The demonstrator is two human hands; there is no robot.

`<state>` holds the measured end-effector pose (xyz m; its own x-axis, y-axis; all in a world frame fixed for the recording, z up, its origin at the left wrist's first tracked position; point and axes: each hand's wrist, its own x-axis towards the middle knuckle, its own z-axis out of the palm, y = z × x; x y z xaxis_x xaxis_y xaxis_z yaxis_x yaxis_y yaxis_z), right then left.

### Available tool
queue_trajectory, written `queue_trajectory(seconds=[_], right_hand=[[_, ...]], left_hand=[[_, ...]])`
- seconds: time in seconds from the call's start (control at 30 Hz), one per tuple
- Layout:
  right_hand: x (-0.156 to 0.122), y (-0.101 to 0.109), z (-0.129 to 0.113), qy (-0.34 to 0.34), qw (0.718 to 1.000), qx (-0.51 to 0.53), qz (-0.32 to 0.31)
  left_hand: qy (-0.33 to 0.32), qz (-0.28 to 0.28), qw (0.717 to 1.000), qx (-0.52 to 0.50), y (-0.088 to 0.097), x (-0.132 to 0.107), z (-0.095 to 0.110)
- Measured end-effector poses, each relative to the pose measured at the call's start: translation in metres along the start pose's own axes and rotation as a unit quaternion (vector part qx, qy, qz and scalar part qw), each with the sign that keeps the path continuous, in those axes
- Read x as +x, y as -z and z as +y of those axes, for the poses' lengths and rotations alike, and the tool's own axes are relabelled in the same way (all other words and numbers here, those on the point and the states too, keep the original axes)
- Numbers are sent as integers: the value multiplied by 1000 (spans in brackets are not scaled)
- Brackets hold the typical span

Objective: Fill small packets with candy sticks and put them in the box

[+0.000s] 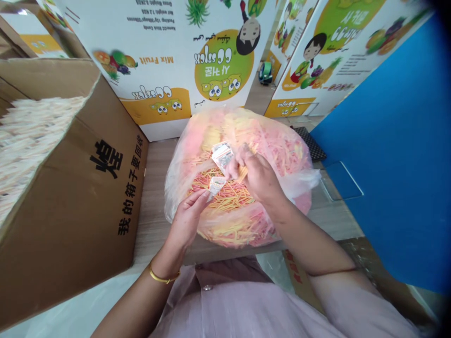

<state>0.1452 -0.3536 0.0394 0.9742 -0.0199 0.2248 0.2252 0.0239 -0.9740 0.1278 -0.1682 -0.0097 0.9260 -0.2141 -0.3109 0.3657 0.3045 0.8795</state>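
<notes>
A large clear plastic bag full of thin pink and yellow candy sticks stands open in front of me. My left hand pinches a small printed packet by its lower edge, over the bag's opening. My right hand is closed around a small bunch of yellow-orange candy sticks, just right of that packet. More small white printed packets show beside the right fingertips. Whether those fingers also grip them I cannot tell.
At left stands an open brown carton filled with pale packets. White printed cartons line the back, with a green tape roll between them. A blue panel rises at right. A black patterned object lies behind the bag.
</notes>
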Motion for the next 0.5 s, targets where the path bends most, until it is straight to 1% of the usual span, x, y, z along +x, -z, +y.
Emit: queue_trajectory(seconds=[0.1,0.23,0.3,0.37,0.5], right_hand=[[6,-10,1,35,999,-13,26],[4,-21,10,35,997,-58,33],[2,-23,14,46,997,-64,10],[1,-22,17,52,996,-65,-30],[2,-14,23,11,991,-50,-125]], left_hand=[[18,-15,1000,-7,-4,-1,3],[21,-25,999,-5,-7,-3,6],[25,-27,999,-4,-7,-3,7],[29,-30,999,-12,-6,-2,8],[51,-47,996,-48,-5,-1,9]])
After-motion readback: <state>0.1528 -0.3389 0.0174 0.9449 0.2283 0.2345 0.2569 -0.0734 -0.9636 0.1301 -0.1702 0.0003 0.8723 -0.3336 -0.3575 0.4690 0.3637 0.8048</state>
